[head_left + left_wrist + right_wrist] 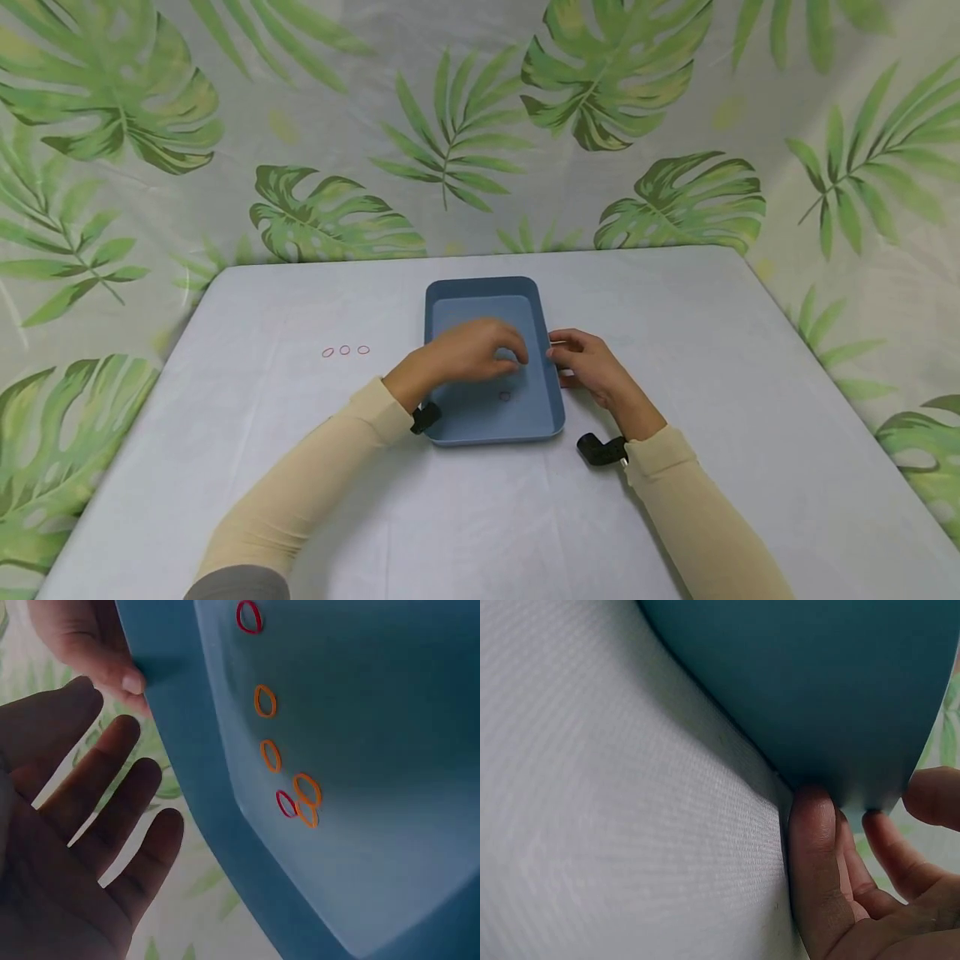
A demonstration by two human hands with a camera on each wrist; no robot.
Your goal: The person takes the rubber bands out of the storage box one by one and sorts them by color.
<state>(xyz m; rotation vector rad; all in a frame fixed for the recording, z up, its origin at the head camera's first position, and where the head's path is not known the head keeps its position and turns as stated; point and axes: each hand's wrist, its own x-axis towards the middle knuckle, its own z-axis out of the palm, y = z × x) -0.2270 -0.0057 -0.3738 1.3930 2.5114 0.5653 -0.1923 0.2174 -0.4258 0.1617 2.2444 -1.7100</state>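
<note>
A blue rectangular tray (480, 425) lies on the white table. My left hand (476, 350) hovers over its middle with relaxed fingers and nothing visible in them; in the left wrist view its fingers (101, 799) are spread. The right hand (592, 367) is at the tray's right side, fingertips against the outer wall (802, 697) and not curled over the rim. Small orange rubber bands (265, 701) and red rubber bands (249, 616) lie scattered inside the tray. Some of them overlap. From the head, only one small ring (504, 396) shows in it.
Three small red rings (345, 350) lie in a row on the table left of the tray. White cloth (675, 317) covers the table. A leaf-patterned curtain (450, 125) hangs behind and around it. Each wrist wears a black camera (600, 450).
</note>
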